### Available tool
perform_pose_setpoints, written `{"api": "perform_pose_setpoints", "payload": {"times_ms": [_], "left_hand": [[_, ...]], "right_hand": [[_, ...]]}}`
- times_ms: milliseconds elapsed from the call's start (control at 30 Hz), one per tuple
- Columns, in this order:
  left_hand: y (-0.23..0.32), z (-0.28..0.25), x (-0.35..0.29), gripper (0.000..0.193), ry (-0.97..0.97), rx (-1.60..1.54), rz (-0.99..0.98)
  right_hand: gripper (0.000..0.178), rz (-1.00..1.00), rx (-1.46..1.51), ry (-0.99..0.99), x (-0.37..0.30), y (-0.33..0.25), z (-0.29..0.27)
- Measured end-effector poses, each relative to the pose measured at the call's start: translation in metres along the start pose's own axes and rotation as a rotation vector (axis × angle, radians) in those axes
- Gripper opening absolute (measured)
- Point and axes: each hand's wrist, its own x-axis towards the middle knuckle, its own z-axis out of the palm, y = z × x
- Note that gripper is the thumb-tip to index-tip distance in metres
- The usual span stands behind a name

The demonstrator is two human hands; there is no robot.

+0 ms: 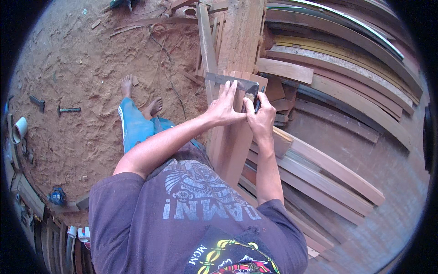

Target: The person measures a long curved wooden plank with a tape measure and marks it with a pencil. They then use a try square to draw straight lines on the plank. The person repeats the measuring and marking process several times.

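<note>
Long reddish-brown boards (pixel 228 150) lie side by side in front of me, running away from my body. A dark try square (pixel 218 78) is laid across their far ends, its broader end toward the right edge. My left hand (pixel 223 109) rests over the boards with its fingers stretched out onto the blade of the square. Close beside it, my right hand (pixel 262 114) is closed around a slim black pen (pixel 258 106) next to the square's right end. The pen's tip is hidden by my fingers.
A thick timber beam (pixel 239 41) extends beyond the boards. Stacked planks (pixel 337 68) fill the right side, with more lumber (pixel 319 173) lower down. On the sandy floor at left lie a hammer (pixel 69 109), a dark cable (pixel 171 73) and a blue power tool (pixel 57 196).
</note>
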Motion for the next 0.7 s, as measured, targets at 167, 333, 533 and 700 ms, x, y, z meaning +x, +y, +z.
{"api": "perform_pose_setpoints", "payload": {"times_ms": [167, 333, 533, 700], "left_hand": [[0.003, -0.004, 0.003, 0.133, 0.005, -0.003, -0.019], [0.004, -0.003, 0.003, 0.132, 0.019, 0.013, -0.02], [0.006, -0.006, 0.003, 0.131, 0.002, 0.038, -0.037], [0.015, -0.013, 0.001, 0.139, -0.007, -0.019, -0.076]], "right_hand": [[0.022, -0.017, -0.016, 0.007, 0.007, 0.002, 0.001], [0.023, -0.003, -0.027, 0.01, 0.008, 0.001, 0.001], [0.025, 0.028, -0.007, -0.003, 0.007, 0.001, 0.001], [0.035, 0.024, 0.023, -0.047, 0.012, -0.006, -0.012]]}}
